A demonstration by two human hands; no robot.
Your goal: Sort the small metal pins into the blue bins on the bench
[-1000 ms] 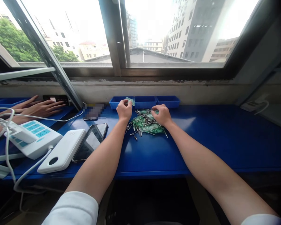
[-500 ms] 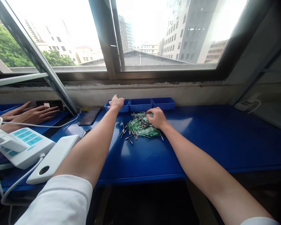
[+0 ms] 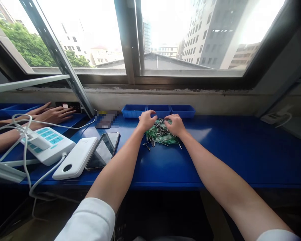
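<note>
Three blue bins (image 3: 158, 111) are standing side by side in a row along the wall, just behind the pile. The leftmost is holding a little greenish material low inside; the contents of the other two are too hard to make out. The pile (image 3: 163, 137) is lying on the blue table (image 3: 230, 150) in front of the bins, showing green, flat, crinkled-looking pieces mixed with many thin, shiny metal pins, some dark-ended. A few pins are lying loose at its near left edge, and one is jutting out at the near right. The left hand (image 3: 147, 120) is hovering at the pile's far left side, its thumb and fingers curving apart in an open shape. The right hand (image 3: 176, 124) is bending its fingers over the pile's right side; whether they are pinching anything is unclear.
</note>
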